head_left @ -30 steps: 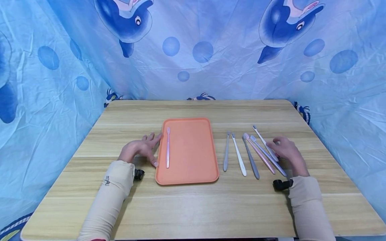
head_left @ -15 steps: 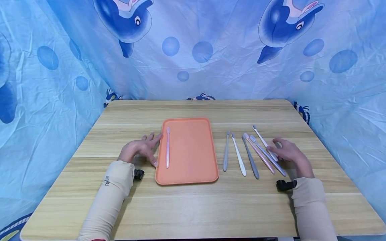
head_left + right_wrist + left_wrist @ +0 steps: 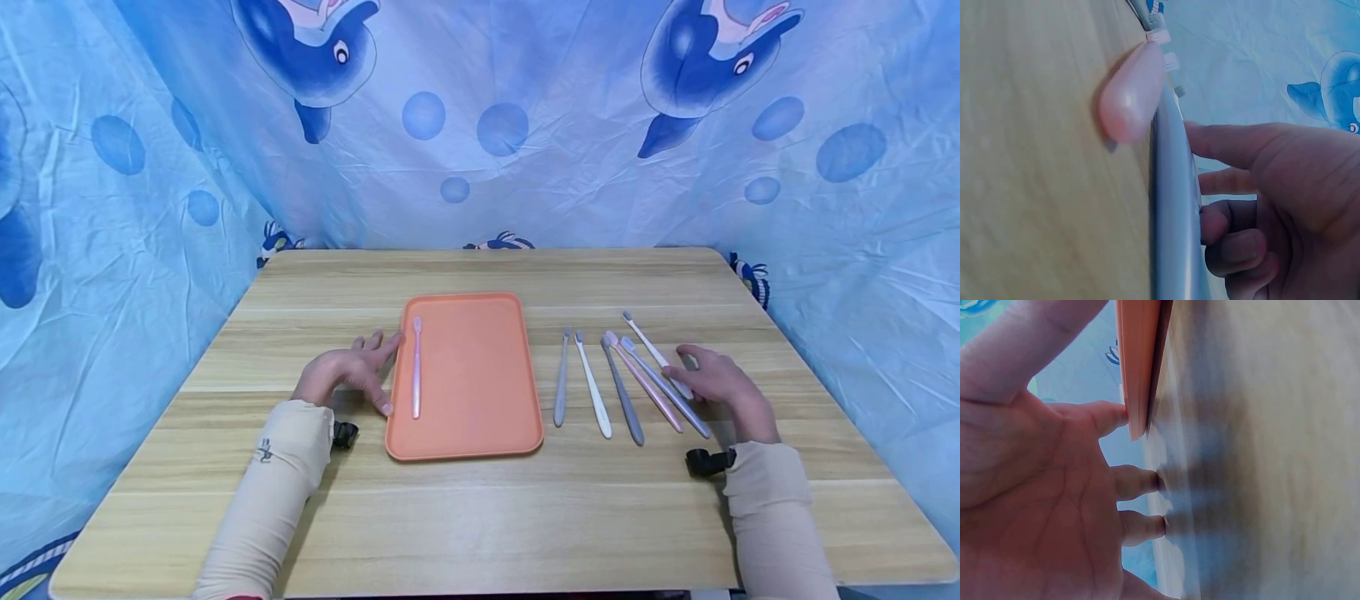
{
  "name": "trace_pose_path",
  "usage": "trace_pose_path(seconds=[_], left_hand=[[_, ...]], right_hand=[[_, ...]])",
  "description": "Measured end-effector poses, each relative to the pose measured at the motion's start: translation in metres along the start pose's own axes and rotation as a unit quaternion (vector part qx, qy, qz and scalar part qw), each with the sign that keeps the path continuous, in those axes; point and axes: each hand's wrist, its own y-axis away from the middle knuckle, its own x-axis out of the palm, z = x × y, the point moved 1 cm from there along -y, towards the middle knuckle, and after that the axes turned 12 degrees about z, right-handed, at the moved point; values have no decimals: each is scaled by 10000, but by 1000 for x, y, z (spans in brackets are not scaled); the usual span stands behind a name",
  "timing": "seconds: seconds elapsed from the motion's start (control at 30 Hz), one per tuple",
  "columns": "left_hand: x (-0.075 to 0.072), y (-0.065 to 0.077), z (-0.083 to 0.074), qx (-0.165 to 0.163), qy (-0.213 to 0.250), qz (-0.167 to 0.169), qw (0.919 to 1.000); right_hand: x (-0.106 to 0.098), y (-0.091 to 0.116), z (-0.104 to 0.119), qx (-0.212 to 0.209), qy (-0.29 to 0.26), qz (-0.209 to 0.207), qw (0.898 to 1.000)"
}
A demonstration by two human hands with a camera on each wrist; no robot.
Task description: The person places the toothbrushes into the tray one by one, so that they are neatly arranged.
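Note:
My left hand [image 3: 348,371] lies at the left side of an orange tray [image 3: 480,375], fingers spread. Its thumb and one fingertip touch the tray's rim, also seen in the left wrist view. On the tray a pink toothbrush [image 3: 417,371] lies lengthwise near the left edge. At the right, my right hand [image 3: 716,379] pinches the handle of a white toothbrush [image 3: 648,346] with grey bristles. In the right wrist view, a blue toothbrush [image 3: 1175,206] in front mostly hides that handle; the other fingers curl inward.
Left of the white toothbrush lie a second pink toothbrush [image 3: 652,396], a dark grey toothbrush [image 3: 625,396], another white toothbrush [image 3: 594,387] and a grey-blue toothbrush [image 3: 562,383]. The wooden table [image 3: 480,525] meets a blue dolphin-print curtain [image 3: 465,208] at the back.
My right hand has shifted slightly right and its fingers have settled at the white toothbrush, whose head has swung a little left. My left hand and the tray stay put.

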Motion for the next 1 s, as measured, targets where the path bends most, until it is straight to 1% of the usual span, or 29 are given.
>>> trace_pose_path(seconds=[0.27, 0.5, 0.63, 0.87, 1.0], left_hand=[[0, -4, 4, 13, -25, -27, 10000], [0, 0, 0, 48, -40, -22, 10000], [0, 3, -2, 125, -26, -72, 9999], [0, 2, -2, 108, -28, -61, 9999], [0, 0, 0, 26, -42, 2, 10000]], right_hand=[[1, -3, 2, 115, 205, -40, 9997], [1, -6, 5, 135, 319, 1, 9994], [2, -7, 7, 81, 309, 7, 9995], [5, -8, 8, 17, 97, 125, 9999], [6, -8, 8, -94, -5, 79, 9999]])
